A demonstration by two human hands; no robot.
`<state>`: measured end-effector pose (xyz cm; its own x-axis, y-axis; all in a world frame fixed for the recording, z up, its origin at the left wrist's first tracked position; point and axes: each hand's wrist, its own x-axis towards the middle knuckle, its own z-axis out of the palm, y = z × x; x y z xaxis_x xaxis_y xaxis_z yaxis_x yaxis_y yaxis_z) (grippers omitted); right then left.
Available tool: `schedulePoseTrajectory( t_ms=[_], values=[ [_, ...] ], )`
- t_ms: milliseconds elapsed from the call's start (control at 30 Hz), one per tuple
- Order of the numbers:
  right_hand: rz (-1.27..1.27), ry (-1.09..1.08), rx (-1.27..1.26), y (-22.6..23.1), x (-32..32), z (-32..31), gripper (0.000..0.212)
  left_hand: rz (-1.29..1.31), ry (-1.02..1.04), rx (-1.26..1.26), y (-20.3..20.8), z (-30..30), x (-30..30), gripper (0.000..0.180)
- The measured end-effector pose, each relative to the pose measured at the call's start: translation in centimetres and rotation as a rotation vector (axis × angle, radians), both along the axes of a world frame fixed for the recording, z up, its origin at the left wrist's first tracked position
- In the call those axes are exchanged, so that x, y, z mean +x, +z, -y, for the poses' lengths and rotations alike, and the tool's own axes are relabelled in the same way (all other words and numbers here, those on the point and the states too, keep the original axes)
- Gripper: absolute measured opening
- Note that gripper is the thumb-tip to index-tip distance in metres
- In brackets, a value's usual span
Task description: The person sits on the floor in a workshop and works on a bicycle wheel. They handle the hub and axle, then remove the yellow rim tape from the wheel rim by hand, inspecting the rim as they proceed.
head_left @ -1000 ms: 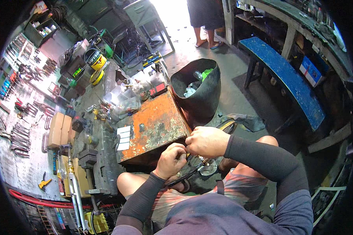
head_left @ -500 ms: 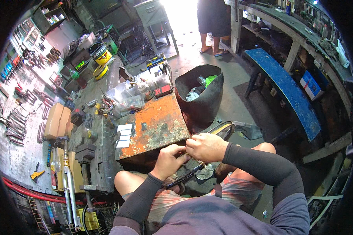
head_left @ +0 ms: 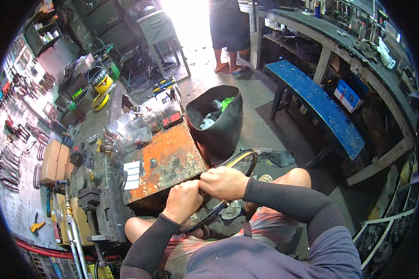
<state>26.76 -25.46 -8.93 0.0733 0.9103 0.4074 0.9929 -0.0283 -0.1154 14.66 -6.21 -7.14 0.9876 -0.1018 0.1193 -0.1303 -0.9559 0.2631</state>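
Note:
My left hand (head_left: 184,201) and my right hand (head_left: 224,182) are closed side by side on the rim of a small black wheel with a tyre (head_left: 239,162), held over my lap. The wheel runs from my knees up toward a black bin. Both fists press together at the wheel's near edge, just in front of a rusty orange metal worktop (head_left: 172,162). My forearms wear dark sleeves. What lies under the fingers is hidden.
A black bin (head_left: 216,123) with rubbish stands beyond the worktop. A blue bench (head_left: 319,104) is at the right, under a long workbench (head_left: 358,51). Tools hang on the left wall (head_left: 14,139). Another person's legs (head_left: 228,37) stand at the back.
My head has tilted, so the scene sits lower in view. Both hands stay on the wheel rim and have drawn closer together.

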Motion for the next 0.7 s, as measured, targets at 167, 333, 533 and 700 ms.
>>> schedulePoseTrajectory(
  t_ms=[167,333,533,700],
  values=[
    [-0.287,-0.155,0.15,-0.3,1.4,2.8,0.071,-0.025,-0.023,0.184,-0.1,-1.0,0.8,0.014],
    [-0.184,-0.194,0.223,-2.9,0.5,3.5,0.058,0.075,-0.038,0.143,-0.3,-0.9,0.6,0.014],
    [-0.262,-0.254,0.213,-1.9,0.2,3.0,0.032,0.111,0.04,-0.035,-0.9,0.0,-0.3,0.015],
    [-0.14,-0.121,0.07,0.0,2.1,1.1,0.025,0.167,0.057,-0.169,-1.7,-0.5,-0.3,0.019]
  ],
)
